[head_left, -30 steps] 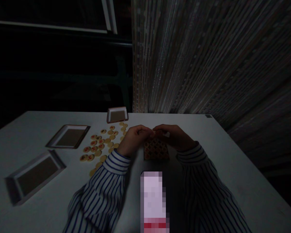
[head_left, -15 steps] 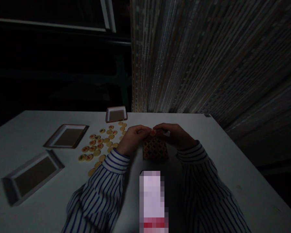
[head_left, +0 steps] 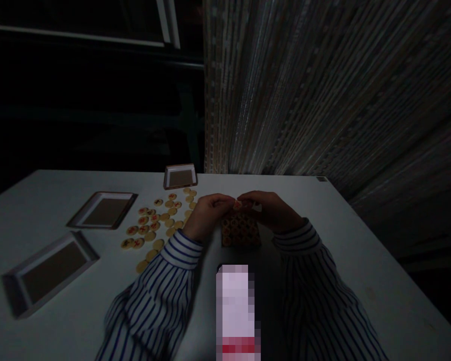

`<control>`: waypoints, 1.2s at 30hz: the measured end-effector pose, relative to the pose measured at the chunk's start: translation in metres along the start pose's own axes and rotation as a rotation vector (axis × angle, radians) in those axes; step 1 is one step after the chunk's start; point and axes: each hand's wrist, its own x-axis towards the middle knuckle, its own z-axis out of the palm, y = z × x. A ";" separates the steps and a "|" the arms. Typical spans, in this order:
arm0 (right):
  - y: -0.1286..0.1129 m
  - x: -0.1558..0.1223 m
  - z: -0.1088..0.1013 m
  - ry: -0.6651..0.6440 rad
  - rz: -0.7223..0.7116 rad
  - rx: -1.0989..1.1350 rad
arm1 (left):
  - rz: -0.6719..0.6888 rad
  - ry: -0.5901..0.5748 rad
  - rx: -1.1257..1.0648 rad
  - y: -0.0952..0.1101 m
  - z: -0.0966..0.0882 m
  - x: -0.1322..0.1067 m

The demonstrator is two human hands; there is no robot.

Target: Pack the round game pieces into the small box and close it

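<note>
Between the fingertips of my left hand [head_left: 208, 213] and my right hand [head_left: 272, 210] is a round xiangqi piece [head_left: 237, 204] with a red mark. Both hands are closed in a pinch on it, one from each side. Just below the piece, on the near side, a small dark box [head_left: 260, 244] holds rows of similar round pieces [head_left: 240, 229]; its far edge is partly hidden by my fingers. Many loose pieces [head_left: 170, 223] lie on the table left of my left hand, some showing red or dark characters, others plain.
The white table [head_left: 361, 281] bears an open box part [head_left: 52, 281] at the near left, a shallow tray [head_left: 102, 210] behind it and a smaller tray [head_left: 181, 176] near the far edge. A strand curtain [head_left: 270, 100] hangs behind the table.
The held piece seems slightly more tilted between my fingertips. Otherwise both hands, the box and the loose pieces stay where they were.
</note>
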 end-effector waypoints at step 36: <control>0.000 -0.002 0.000 -0.135 0.043 -0.202 | 0.011 -0.060 0.130 -0.012 0.004 0.004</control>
